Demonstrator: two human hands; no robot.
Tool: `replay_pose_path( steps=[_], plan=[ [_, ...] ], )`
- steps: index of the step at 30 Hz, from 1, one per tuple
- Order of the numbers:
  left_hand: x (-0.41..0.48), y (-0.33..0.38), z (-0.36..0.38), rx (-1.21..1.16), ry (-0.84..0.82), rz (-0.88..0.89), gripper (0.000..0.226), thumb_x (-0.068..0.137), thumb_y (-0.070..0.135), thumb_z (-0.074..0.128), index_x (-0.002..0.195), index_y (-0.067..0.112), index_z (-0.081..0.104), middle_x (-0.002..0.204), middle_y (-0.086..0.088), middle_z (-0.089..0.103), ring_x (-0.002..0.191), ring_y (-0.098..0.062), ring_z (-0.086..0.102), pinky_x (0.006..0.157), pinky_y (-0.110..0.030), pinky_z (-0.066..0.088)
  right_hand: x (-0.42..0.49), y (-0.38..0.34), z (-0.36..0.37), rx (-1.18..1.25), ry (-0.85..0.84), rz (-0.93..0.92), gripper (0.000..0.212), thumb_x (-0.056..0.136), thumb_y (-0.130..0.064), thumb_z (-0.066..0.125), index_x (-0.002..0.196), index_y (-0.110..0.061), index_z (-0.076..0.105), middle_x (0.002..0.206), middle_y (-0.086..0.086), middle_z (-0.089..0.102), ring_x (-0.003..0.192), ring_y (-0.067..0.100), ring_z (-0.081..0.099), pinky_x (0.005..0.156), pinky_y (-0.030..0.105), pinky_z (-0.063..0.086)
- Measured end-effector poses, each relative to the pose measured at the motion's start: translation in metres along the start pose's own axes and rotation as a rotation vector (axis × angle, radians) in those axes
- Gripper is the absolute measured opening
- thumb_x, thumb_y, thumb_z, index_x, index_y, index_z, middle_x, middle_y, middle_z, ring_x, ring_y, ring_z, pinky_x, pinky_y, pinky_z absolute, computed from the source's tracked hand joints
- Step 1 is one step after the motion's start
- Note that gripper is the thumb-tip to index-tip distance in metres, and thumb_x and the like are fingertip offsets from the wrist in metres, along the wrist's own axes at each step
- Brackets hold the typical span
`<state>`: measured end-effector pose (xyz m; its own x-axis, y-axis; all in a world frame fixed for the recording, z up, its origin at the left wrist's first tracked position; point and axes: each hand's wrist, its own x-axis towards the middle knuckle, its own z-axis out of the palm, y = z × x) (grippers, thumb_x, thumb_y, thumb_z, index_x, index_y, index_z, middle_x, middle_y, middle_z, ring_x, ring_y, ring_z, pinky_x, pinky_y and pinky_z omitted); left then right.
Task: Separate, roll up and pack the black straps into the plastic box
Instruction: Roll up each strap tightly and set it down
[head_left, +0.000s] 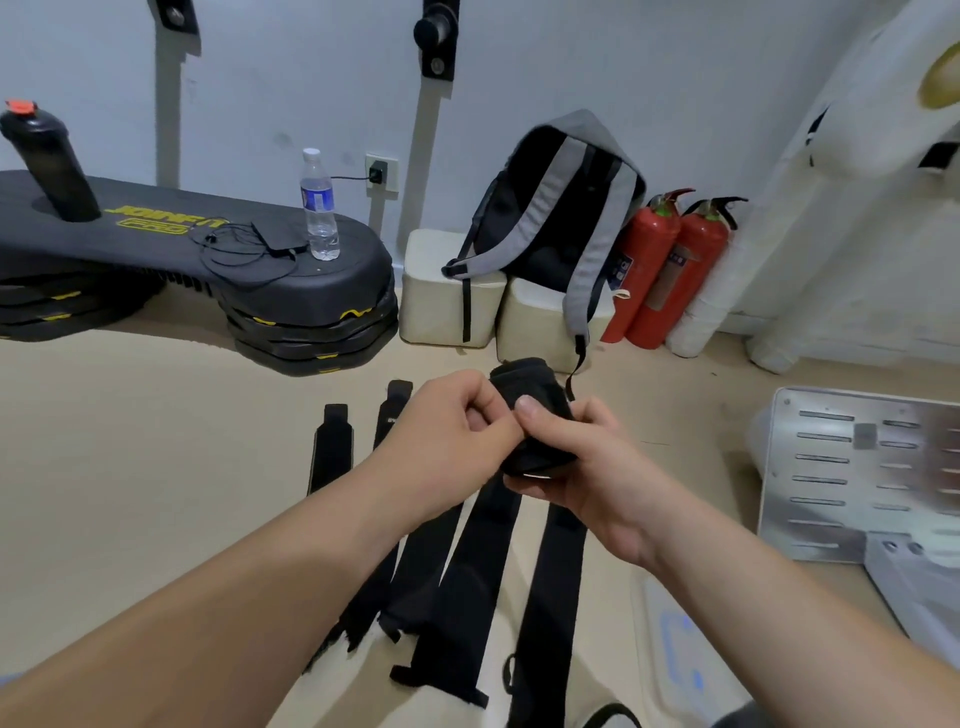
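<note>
Flat straps (467, 571) underneath — left hand (447, 431) and right hand (587, 467) both pinching one rolled strap (535, 395)

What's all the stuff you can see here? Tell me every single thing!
rolled strap: one, black, held in both hands
flat straps: about five, black, side by side on the floor
platform: one, black with yellow letters, left by the wall
dark bottle: one, black with orange cap, in the platform
water bottle: one, clear, on the platform
backpack: one, grey and black, on the cream blocks
cream blocks: two, cream, by the wall
fire extinguishers: two, red, right of the backpack
metal plate: one, silver, far right
left hand: one, pinching the rolled strap
right hand: one, gripping the rolled strap
</note>
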<state>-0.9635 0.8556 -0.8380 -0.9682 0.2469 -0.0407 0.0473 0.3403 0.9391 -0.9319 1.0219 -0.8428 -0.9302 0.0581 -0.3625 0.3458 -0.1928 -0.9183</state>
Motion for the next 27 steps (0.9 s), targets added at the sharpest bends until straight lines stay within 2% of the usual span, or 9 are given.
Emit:
replay_pose_path(
  steps=[4,8,11,13,15,17,19,23,27],
  plan=[
    [0.001,0.005,0.015,0.019,-0.107,-0.031,0.009,0.096,0.024,0.073,0.096,0.024,0.064,0.072,0.008,0.056,0.052,0.002,0.047,0.053,-0.013,0.039,0.004,0.002,-0.016,0.072,0.042,0.064,0.040,0.093,-0.031,0.078,0.122,-0.005,0.068,0.119,0.018,0.078,0.112,0.033,0.076,0.103,0.053,0.058],
    [0.000,0.009,0.025,-0.053,-0.073,-0.120,0.022,0.094,0.024,0.077,0.107,0.024,0.060,0.088,0.002,0.062,0.072,-0.008,0.059,0.064,-0.021,0.044,0.009,0.000,-0.025,0.002,0.094,0.049,0.048,0.088,-0.031,0.081,0.126,-0.004,0.069,0.116,0.016,0.079,0.100,0.028,0.079,0.081,0.041,0.062],
    [-0.004,0.005,0.017,0.030,0.026,-0.084,0.063,0.082,0.032,0.089,0.133,0.029,0.052,0.118,0.004,0.057,0.098,-0.011,0.061,0.077,-0.023,0.048,0.005,-0.002,-0.021,-0.145,0.178,0.019,0.046,0.084,-0.024,0.087,0.112,-0.004,0.057,0.109,0.019,0.077,0.091,0.033,0.079,0.073,0.044,0.066],
    [-0.008,-0.001,0.003,0.140,-0.079,-0.021,0.097,0.077,0.029,0.092,0.155,0.038,0.035,0.144,0.007,0.042,0.124,-0.012,0.053,0.097,-0.028,0.049,-0.005,-0.004,-0.017,-0.370,0.128,-0.041,0.043,0.086,-0.020,0.086,0.104,-0.004,0.050,0.104,0.020,0.076,0.087,0.035,0.078,0.079,0.051,0.066],
    [-0.017,-0.006,-0.012,0.180,-0.271,0.003,0.110,0.075,0.023,0.093,0.160,0.048,0.028,0.157,0.012,0.035,0.138,-0.010,0.046,0.113,-0.034,0.047,-0.016,-0.004,-0.012,-0.642,-0.041,-0.102,0.041,0.084,-0.027,0.086,0.100,-0.011,0.052,0.099,0.015,0.075,0.083,0.032,0.075,0.078,0.047,0.063],
    [-0.026,-0.014,-0.026,0.170,-0.434,0.006,0.097,0.078,0.017,0.090,0.155,0.047,0.040,0.149,0.011,0.055,0.129,-0.006,0.060,0.112,-0.033,0.051,-0.022,0.002,-0.003,-0.789,-0.177,-0.123,0.036,0.085,-0.033,0.085,0.101,-0.017,0.056,0.101,0.011,0.073,0.085,0.027,0.072,0.079,0.039,0.062],
    [-0.033,-0.021,-0.036,0.196,-0.463,0.010,0.076,0.083,0.016,0.086,0.147,0.041,0.053,0.128,0.012,0.072,0.114,-0.006,0.070,0.105,-0.033,0.056,-0.023,0.010,0.009,-0.714,-0.209,-0.118,0.029,0.090,-0.028,0.084,0.108,-0.018,0.063,0.107,0.009,0.074,0.092,0.022,0.074,0.080,0.030,0.063],
    [-0.028,-0.036,-0.058,0.300,-0.295,-0.102,0.056,0.091,0.034,0.079,0.141,0.032,0.055,0.116,0.009,0.070,0.104,-0.012,0.071,0.099,-0.038,0.059,-0.001,0.026,0.036,-0.331,-0.060,0.097,0.034,0.091,-0.038,0.083,0.115,-0.017,0.070,0.117,0.012,0.075,0.100,0.033,0.078,0.084,0.042,0.066],
    [-0.010,-0.058,-0.085,0.481,-0.190,-0.071,0.046,0.100,0.045,0.063,0.142,0.030,0.050,0.123,0.004,0.066,0.109,-0.018,0.064,0.100,-0.036,0.052,0.033,0.045,0.071,-0.390,-0.013,0.267,0.045,0.100,-0.059,0.061,0.115,-0.017,0.068,0.114,0.012,0.073,0.094,0.025,0.072,0.073,0.036,0.064]
  ],
)
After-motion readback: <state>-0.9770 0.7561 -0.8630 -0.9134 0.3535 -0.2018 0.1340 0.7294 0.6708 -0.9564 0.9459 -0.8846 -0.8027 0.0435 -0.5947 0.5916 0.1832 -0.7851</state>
